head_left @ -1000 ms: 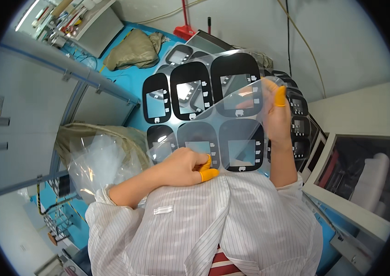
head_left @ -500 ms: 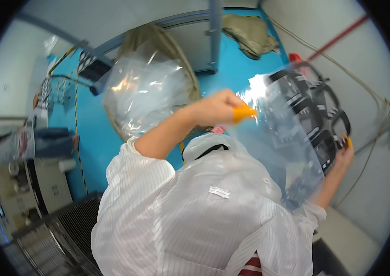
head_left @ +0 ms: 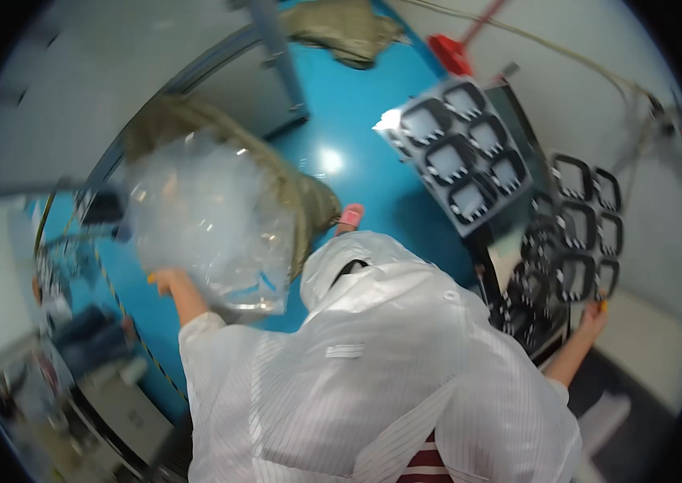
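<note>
My left hand (head_left: 172, 283), with an orange finger cover showing, is low at the left beside a heap of clear plastic film (head_left: 204, 217). Its fingers are blurred, and whether they grip the film cannot be told. The film bulges out of an olive-brown sack (head_left: 313, 201); blue strips mark its near corner. At the right, my right hand (head_left: 593, 316) pinches the lower edge of a see-through tray of black rounded frames (head_left: 578, 229), which stands tilted up near the wall. A pale tray of similar black frames (head_left: 461, 153) lies just beyond, and more black frames (head_left: 526, 298) sit below.
Another olive-brown sack (head_left: 341, 32) lies on the blue floor (head_left: 349, 105) at the back. A red broom or dustpan (head_left: 452, 55) leans by the wall, near a cable. A metal-framed cabinet (head_left: 232, 88) stands behind the sack. At left, a person in jeans (head_left: 87, 334) is blurred.
My left hand has swung from the middle down to the left, by the sack. The clear film is off the black frames. My right hand stays at the tray's edge; the view has turned.
</note>
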{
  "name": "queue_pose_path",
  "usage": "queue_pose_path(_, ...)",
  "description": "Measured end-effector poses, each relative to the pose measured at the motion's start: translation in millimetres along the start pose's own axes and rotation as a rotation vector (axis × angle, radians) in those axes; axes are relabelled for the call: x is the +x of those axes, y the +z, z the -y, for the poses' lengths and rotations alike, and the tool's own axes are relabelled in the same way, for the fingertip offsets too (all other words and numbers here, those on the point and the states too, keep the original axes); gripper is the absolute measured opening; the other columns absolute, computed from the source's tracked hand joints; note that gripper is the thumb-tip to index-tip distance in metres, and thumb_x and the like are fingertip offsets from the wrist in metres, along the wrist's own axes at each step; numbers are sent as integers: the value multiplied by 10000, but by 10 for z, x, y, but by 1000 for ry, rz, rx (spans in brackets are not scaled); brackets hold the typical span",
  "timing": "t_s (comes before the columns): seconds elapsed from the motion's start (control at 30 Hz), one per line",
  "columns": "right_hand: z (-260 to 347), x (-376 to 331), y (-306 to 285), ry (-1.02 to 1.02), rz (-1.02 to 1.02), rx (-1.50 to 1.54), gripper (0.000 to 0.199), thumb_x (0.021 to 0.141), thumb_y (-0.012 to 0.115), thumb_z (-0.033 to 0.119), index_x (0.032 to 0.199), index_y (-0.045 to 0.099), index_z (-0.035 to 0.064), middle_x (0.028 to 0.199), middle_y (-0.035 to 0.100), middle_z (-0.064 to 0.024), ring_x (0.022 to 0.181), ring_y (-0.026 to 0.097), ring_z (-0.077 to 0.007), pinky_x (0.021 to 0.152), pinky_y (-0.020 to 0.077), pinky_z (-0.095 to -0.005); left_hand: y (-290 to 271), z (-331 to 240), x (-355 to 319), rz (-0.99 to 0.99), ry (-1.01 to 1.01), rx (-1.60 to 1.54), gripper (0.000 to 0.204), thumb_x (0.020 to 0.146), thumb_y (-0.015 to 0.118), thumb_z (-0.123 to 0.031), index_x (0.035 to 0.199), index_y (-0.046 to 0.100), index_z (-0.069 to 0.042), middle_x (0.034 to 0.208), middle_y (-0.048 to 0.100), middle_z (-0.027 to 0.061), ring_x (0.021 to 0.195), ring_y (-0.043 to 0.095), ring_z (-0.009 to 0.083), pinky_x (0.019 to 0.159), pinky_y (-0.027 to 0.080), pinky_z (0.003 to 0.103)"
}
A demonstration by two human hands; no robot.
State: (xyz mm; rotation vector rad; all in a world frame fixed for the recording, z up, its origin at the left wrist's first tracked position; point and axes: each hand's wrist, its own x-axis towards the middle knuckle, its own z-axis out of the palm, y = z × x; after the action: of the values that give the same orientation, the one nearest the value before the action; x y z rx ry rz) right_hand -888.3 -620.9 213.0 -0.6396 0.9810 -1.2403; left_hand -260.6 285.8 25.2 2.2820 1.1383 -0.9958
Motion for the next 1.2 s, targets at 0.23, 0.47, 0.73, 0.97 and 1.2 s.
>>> queue_pose_path(0.23, -766, -1126, -436, -3, 6, 134, 261, 840, 351, 38, 1028, 479, -89, 970, 573, -219, 865, 594, -308, 731, 523, -379, 351, -137, -316, -1265, 225, 479, 701, 800, 438, -464, 1327, 212, -59, 1279, 292, 294, 1133, 361, 441, 877, 349, 525)
queue_pose_path(0.47, -1644, -1425, -669, 77, -336, 413, 274, 856, 295, 34, 1031, 440, -119, 911, 570, -242, 838, 597, -336, 705, 542, -405, -368, -416, 241, -94, 155, 1226, 445, 783, 497, -263, 1197, 484, -101, 1222, 460, 179, 1122, 459, 308, 886, 395, 428)
queue_pose_path(0.73, -1480, -1705, -1327, 62, -615, 22, 237, 843, 366, 99, 941, 487, -80, 859, 583, -200, 759, 606, -294, 688, 533, -382, 572, -2826, -2044, -137, 1052, 1024, 340, 798, 480, -286, 863, 591, 29, 861, 598, 218, 840, 579, 350, 705, 459, 430)
queue_pose_path(0.97, -1934, -2011, 829, -240, -402, -1167, 236, 724, 554, 150, 833, 631, -43, 866, 621, -147, 691, 564, -187, 649, 443, -316, 1924, -3740, -2684, -237, 1952, 431, 404, 756, 611, -267, 1008, 531, 39, 935, 557, 235, 853, 531, 396, 751, 433, 425)
queue_pose_path(1.2, -3863, -1959, 2825, -169, 133, -1167, 280, 778, 544, 136, 1001, 537, -33, 891, 575, -158, 817, 565, -244, 707, 455, -317, 2202, -3771, -2666, -251, 1652, 602, 740, 663, 699, -413, 1144, 430, 80, 988, 494, 234, 875, 506, 356, 714, 442, 399)
